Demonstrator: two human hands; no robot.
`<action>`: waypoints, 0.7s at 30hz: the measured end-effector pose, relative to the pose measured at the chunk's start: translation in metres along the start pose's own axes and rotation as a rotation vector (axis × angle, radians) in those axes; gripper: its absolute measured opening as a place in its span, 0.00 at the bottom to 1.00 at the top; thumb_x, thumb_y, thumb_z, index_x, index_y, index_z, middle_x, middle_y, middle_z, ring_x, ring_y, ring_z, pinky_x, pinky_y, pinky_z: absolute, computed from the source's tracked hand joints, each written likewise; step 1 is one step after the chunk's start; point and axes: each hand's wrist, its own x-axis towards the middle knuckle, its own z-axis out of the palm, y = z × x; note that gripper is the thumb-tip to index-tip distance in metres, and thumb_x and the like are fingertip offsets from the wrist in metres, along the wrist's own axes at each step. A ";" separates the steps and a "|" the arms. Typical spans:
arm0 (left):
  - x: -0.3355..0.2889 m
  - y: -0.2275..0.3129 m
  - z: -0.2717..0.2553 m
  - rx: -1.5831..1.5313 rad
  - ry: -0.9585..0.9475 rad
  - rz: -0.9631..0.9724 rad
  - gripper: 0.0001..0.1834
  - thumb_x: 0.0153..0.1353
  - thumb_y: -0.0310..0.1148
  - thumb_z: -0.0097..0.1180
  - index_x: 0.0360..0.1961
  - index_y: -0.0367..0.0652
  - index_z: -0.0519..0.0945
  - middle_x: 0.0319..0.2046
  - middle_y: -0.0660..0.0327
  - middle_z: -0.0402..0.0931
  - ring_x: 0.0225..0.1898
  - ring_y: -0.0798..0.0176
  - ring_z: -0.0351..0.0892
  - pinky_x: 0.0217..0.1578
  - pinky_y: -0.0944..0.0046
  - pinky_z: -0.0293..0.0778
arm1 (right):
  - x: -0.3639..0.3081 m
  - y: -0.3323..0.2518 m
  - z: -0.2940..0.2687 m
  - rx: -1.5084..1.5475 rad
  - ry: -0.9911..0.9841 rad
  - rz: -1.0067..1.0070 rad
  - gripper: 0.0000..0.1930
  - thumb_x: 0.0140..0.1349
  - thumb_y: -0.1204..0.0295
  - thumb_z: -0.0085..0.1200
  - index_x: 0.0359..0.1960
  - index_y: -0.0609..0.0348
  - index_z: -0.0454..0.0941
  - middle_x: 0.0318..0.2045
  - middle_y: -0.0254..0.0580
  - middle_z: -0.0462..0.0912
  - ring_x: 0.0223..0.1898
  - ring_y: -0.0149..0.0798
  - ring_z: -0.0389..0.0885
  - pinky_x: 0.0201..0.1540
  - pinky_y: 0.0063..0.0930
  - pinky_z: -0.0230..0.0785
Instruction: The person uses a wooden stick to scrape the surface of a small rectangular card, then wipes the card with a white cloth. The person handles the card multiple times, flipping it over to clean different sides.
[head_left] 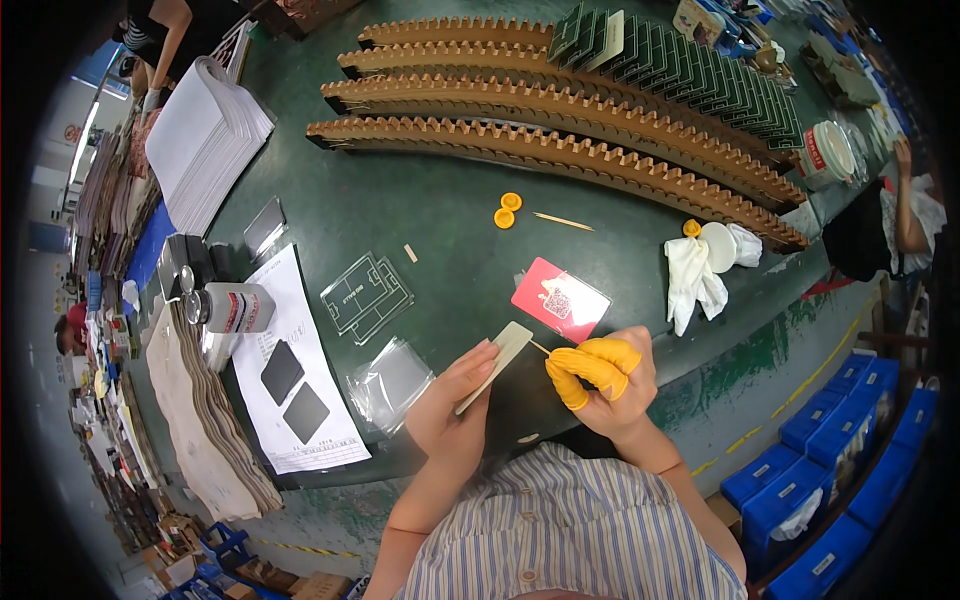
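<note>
1. From where I stand, the left hand [450, 405] pinches a pale card [497, 368] between thumb and fingers, tilted above the green table [450, 250], close to the person's striped shirt [560, 520].
2. The right hand [605, 385] has yellow finger cots [598, 366] on; its fingers are pressed together, pinching a thin stick [540, 347].
3. The stick's tip points at the card's upper right edge; whether it touches, I can't tell.
4. Just beyond the hands lies a red card [543, 290] with a clear margin along its right side.
5. Farther in, a second stick [563, 221] lies beside two loose cots [507, 210].
6. To the right, near the brown racks [560, 165], rest a white cloth [690, 275] and a white disc [718, 247].
7. Green cards [690, 85] stand in a row in the farthest racks.
8. On the left, clear bags [390, 385] lie near the left hand, with white-lined plates [365, 300] behind them.
9. Left of those, a paper sheet [335, 450] bears two dark pieces [305, 413]; a bottle [240, 307] is by its left edge.
</note>
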 end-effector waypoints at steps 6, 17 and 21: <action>-0.001 0.000 -0.001 -0.010 -0.007 0.000 0.09 0.57 0.16 0.54 0.39 0.35 0.78 0.43 0.49 0.79 0.51 0.48 0.77 0.53 0.57 0.71 | 0.000 0.000 0.000 0.008 -0.019 -0.004 0.17 0.38 0.74 0.71 0.33 0.52 0.82 0.31 0.30 0.76 0.28 0.35 0.72 0.30 0.28 0.60; -0.001 0.001 0.000 -0.013 -0.003 -0.011 0.09 0.57 0.15 0.54 0.39 0.35 0.78 0.43 0.49 0.80 0.51 0.50 0.77 0.53 0.58 0.71 | 0.000 0.001 0.000 -0.010 -0.006 0.002 0.17 0.38 0.74 0.71 0.34 0.52 0.81 0.31 0.29 0.76 0.28 0.35 0.73 0.30 0.27 0.61; -0.001 -0.001 0.001 0.003 0.003 0.006 0.09 0.57 0.15 0.54 0.39 0.35 0.78 0.42 0.49 0.80 0.50 0.50 0.78 0.53 0.58 0.72 | 0.000 0.001 0.000 -0.005 -0.006 -0.007 0.17 0.38 0.74 0.71 0.34 0.52 0.81 0.32 0.29 0.76 0.28 0.35 0.73 0.30 0.28 0.61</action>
